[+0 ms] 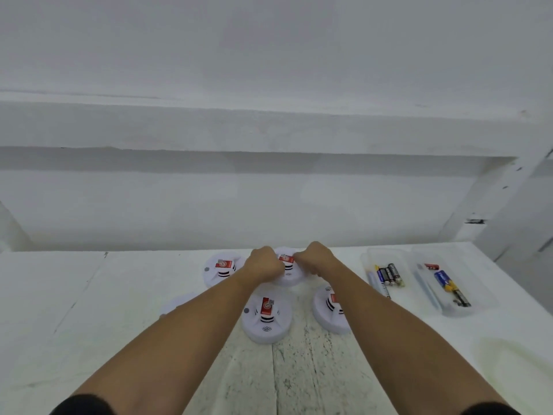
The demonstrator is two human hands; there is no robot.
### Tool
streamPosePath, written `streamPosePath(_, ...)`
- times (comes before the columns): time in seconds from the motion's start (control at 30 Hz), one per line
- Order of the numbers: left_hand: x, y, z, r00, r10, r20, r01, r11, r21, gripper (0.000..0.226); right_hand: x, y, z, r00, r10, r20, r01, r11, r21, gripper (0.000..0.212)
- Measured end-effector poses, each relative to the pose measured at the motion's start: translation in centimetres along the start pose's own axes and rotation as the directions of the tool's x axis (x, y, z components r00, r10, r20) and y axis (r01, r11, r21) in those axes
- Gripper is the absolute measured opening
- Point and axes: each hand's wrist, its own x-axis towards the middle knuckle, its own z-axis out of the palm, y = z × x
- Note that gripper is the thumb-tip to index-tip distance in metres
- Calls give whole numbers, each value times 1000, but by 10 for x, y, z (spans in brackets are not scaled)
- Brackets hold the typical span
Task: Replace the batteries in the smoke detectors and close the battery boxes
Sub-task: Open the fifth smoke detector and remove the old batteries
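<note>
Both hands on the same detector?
Yes, the left hand and right hand both grip the far round white plastic smoke detector.

Head view, forward-down, near white table (89, 295)

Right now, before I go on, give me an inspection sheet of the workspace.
Surface: white table, paint worn near the middle.
Job's things: far detector in hand; left detector, near detector, right detector lying on the table; batteries in the left tray and the right tray.
Clutter: white round piece, partly hidden by the left arm.
Hands: left hand and right hand both grip the far detector.
Cables: nothing seen.
Surroundings: white wall with a ledge.
</note>
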Motion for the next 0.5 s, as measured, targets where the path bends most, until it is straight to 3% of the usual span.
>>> streamPosePath(0.1, 2, 8, 1, 993, -104, 51, 114, 943, -313, 17, 0, 3, 0, 1000, 8, -25, -7, 1000, 25, 34)
streamPosePath(0.17, -5, 12, -2, 982, -161, 100, 190, 812, -552, 11, -2, 4, -3, 999, 30, -21, -28, 993, 113, 31)
streamPosePath(0.23, -9, 16, -5, 980, -159, 122, 197, 658, -727, 12, -6, 6, -8, 998, 59, -18, -51, 950, 308, 23)
streamPosePath(0.3, -16, 19, -7, 990, -121, 77, 134, 580, -803, 10, -14, 9, -16, 996, 82, -42, -45, 830, 556, 13)
streamPosePath(0.4, -31, 21, -10, 999, -52, -9, 19, 530, -848, 4, -33, 16, -26, 993, 62, -96, 33, 647, 762, 2)
streamPosePath(0.5, -58, 24, -6, 989, -17, -144, -105, 606, -788, 24, -64, 25, -32, 989, 58, -138, 90, 504, 859, 15)
